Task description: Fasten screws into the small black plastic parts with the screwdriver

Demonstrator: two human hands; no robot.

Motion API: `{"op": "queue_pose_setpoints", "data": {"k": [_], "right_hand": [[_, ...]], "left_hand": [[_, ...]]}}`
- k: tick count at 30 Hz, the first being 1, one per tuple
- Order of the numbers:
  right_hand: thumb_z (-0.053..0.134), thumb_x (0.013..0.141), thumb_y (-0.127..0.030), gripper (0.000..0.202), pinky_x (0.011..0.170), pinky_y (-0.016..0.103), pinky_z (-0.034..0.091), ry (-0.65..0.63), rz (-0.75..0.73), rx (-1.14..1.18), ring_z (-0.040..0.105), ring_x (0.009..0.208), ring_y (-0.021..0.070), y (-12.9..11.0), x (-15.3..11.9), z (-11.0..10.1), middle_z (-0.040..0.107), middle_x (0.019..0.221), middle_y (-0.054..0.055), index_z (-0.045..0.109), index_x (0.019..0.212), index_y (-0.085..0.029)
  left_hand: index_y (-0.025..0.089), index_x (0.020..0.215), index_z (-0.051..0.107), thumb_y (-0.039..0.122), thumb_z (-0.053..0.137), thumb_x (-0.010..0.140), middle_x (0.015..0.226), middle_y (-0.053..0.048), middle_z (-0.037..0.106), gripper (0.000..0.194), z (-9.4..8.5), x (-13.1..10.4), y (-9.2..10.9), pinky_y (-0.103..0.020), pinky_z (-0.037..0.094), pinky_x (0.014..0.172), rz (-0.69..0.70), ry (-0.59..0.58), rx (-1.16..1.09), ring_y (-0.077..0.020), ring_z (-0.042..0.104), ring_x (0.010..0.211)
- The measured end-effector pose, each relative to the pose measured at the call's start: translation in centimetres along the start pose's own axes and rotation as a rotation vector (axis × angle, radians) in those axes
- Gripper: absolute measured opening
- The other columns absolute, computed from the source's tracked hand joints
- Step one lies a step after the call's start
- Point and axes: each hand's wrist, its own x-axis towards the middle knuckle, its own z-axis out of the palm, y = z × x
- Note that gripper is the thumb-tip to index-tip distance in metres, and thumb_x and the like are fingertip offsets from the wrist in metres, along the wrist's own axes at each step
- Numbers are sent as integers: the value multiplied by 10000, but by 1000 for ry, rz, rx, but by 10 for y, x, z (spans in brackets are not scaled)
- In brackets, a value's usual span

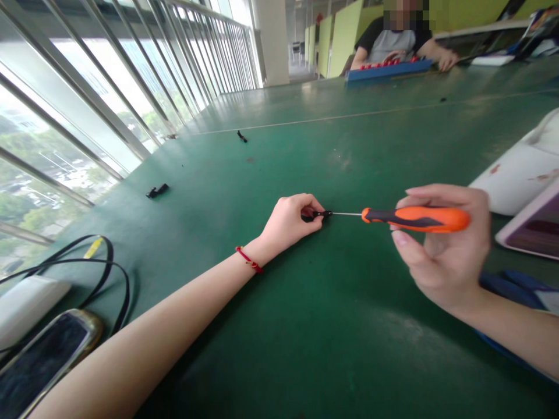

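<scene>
Near the middle of the green table [305,326], my left hand [294,220] pinches a small black part [322,214] between thumb and fingers. Most of that part is hidden by the fingers, and its exact kind does not show. My right hand [449,250] holds a screwdriver [419,219] with an orange and black handle, its fingers around the back half of the grip. The screwdriver lies level and its thin metal shaft points left. Its tip meets the right end of the black part. A red cord bracelet circles my left wrist.
Two small black pieces lie farther off, one piece [157,191] at left and another piece [241,137] beyond. A phone [48,361], a white box [30,308] and a black cable [126,285] are at lower left. White containers stand right. Across the table, a person sits behind a blue tray [388,71].
</scene>
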Motion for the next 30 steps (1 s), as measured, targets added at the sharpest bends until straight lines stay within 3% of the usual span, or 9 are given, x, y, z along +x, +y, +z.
{"op": "queue_pose_setpoints", "data": {"k": [2, 6, 12, 16, 18, 21, 24, 28, 30], "right_hand": [[645, 694, -227, 368, 615, 335, 470, -41, 5, 26, 552, 681, 159, 1, 1, 0, 543, 826, 18, 541, 1046, -257], [578, 779, -256, 127, 500, 298, 392, -136, 74, -120, 471, 488, 116, -1, -1, -2, 512, 601, -35, 588, 905, -248], [658, 686, -215, 450, 636, 368, 487, -28, 10, 10, 569, 709, 189, -3, 2, 2, 546, 849, 28, 494, 1094, -309], [601, 760, -259, 132, 474, 303, 400, -136, 75, -116, 507, 509, 131, -5, 2, 0, 536, 646, -10, 583, 891, -260], [602, 765, -248, 84, 492, 301, 411, -119, 83, -156, 526, 542, 134, -5, 1, -1, 555, 662, -3, 600, 849, -253], [644, 712, -212, 300, 657, 355, 485, -38, 37, -50, 576, 730, 179, -2, 1, 0, 566, 857, 31, 576, 994, -287], [651, 689, -214, 441, 632, 362, 473, -66, 25, 31, 554, 685, 177, 0, 2, 0, 541, 833, 27, 518, 1102, -290], [594, 762, -248, 144, 498, 299, 396, -154, 52, -120, 488, 497, 123, -4, 1, -1, 501, 589, -34, 588, 906, -258], [605, 761, -239, 107, 495, 290, 396, -118, 70, -134, 512, 525, 123, -5, -1, -2, 539, 628, -22, 604, 867, -245]], "left_hand": [[134, 770, 659, 145, 608, 705, 739, -15, 677, 83, 0, 0, 0, -219, 529, 670, -2, 0, 5, -104, 622, 661], [133, 771, 657, 141, 605, 705, 745, -19, 679, 85, 0, 0, 1, -221, 531, 673, -6, 0, 9, -106, 623, 666], [137, 767, 656, 136, 608, 698, 751, -22, 683, 84, -1, 1, 1, -231, 535, 680, -6, -6, 6, -111, 625, 672], [135, 775, 657, 138, 608, 701, 748, -21, 681, 89, -1, 1, 1, -223, 531, 672, -5, -6, 6, -105, 621, 665], [135, 774, 657, 137, 608, 699, 749, -22, 681, 90, -1, 1, 1, -224, 531, 674, -8, -8, 8, -107, 622, 667], [131, 773, 658, 138, 610, 696, 752, -24, 682, 91, 0, 1, 1, -228, 532, 680, -8, -10, 10, -111, 625, 673], [129, 775, 660, 141, 611, 699, 747, -24, 681, 92, 0, 0, 1, -225, 531, 674, -4, -2, 10, -108, 623, 665], [133, 776, 660, 146, 609, 701, 755, -27, 684, 92, -1, 0, 2, -230, 532, 676, -15, -8, 10, -113, 624, 670], [132, 776, 660, 149, 607, 700, 763, -30, 685, 95, -1, 0, 3, -233, 534, 684, -21, -16, 6, -118, 628, 683]]}}
